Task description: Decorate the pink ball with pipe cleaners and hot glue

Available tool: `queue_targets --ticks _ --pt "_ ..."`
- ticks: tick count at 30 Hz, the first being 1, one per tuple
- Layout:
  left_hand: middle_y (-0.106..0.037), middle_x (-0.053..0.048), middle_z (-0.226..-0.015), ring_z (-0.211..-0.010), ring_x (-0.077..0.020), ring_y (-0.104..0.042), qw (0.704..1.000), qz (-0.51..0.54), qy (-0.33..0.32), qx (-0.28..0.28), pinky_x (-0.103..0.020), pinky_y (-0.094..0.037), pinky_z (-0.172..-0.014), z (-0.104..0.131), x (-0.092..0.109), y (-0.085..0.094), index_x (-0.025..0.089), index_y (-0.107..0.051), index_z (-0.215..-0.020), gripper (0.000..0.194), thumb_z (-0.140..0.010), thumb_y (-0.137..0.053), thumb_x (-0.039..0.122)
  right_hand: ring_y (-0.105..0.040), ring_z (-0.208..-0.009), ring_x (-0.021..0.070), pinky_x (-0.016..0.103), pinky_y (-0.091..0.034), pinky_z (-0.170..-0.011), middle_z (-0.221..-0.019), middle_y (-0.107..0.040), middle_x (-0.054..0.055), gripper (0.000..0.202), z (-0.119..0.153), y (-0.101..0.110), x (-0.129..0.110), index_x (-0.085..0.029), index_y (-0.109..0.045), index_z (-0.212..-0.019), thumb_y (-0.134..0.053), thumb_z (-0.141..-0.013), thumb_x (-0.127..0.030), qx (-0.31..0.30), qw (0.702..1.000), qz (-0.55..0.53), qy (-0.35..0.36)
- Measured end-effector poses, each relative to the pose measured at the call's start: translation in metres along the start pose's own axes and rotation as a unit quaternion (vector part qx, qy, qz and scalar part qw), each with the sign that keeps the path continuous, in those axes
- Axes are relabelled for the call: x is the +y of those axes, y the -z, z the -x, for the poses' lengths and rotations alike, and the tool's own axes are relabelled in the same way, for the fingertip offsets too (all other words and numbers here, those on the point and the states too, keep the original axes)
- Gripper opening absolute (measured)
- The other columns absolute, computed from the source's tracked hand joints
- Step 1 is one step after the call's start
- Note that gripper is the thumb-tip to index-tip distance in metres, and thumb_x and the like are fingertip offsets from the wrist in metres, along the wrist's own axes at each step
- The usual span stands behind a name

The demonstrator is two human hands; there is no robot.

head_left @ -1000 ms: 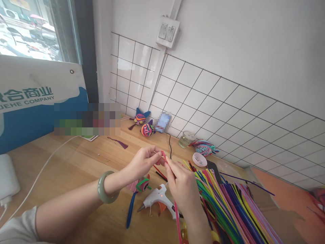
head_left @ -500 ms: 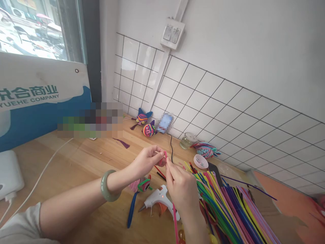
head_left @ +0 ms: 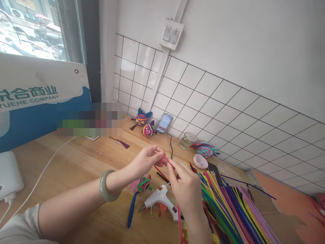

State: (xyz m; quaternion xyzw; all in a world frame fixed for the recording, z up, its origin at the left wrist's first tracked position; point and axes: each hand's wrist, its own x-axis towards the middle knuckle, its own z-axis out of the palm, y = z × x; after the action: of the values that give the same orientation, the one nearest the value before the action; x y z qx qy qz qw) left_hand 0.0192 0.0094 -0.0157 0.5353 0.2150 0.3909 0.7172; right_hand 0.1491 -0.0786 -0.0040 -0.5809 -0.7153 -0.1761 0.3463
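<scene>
A pink pipe cleaner (head_left: 166,159) runs between my two hands above the middle of the table. My left hand (head_left: 150,158), with a green bangle (head_left: 107,185) at its wrist, pinches the bent end of it. Thumb and forefinger of my right hand (head_left: 184,181) grip it just to the right. Its long tail hangs down below my right hand. Under my hands lie a white glue gun (head_left: 160,200) with a red light on, and a pink and green fish-like craft piece (head_left: 140,185) with a blue strip at its lower end.
A bundle of coloured pipe cleaners (head_left: 233,206) spreads at the right. Along the wall stand finished craft pieces (head_left: 149,129), a phone (head_left: 165,122), a glass jar (head_left: 187,140) and a small pink bowl (head_left: 200,161). A purple tassel (head_left: 123,143) and a white power bank (head_left: 10,174) lie left.
My right hand has moved slightly right, away from my left. The pipe cleaner, which stood up as a small loop between my fingers, now slants across to my right fingertips.
</scene>
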Motion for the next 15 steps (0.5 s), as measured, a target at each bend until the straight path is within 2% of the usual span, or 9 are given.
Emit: queue_targets --ticks 8,15 --pt "-0.069 -0.004 -0.071 -0.065 -0.0119 -0.060 0.999 0.011 -0.010 0.048 -0.027 -0.045 -0.069 0.0038 0.0043 -0.0033 0.015 -0.051 -0.077 0.026 -0.082 -0.061 0.039 -0.064 -0.066 0.0152 0.026 -0.048 -0.063 -0.076 -0.069 0.007 0.018 0.0001 -0.0019 -0.0055 -0.015 -0.069 -0.088 -0.051 -0.089 -0.016 0.045 0.999 0.017 -0.011" --pt "-0.068 -0.003 -0.071 -0.065 -0.0108 -0.059 0.998 -0.005 -0.037 0.058 -0.026 -0.046 -0.068 0.0039 0.0020 -0.0041 0.015 -0.050 -0.080 0.021 -0.086 -0.057 0.034 -0.054 -0.050 0.0099 0.023 -0.045 -0.053 -0.075 -0.067 0.005 0.017 0.0011 -0.0055 -0.0107 -0.014 -0.069 -0.087 -0.052 -0.087 -0.016 0.040 0.994 -0.047 -0.088"
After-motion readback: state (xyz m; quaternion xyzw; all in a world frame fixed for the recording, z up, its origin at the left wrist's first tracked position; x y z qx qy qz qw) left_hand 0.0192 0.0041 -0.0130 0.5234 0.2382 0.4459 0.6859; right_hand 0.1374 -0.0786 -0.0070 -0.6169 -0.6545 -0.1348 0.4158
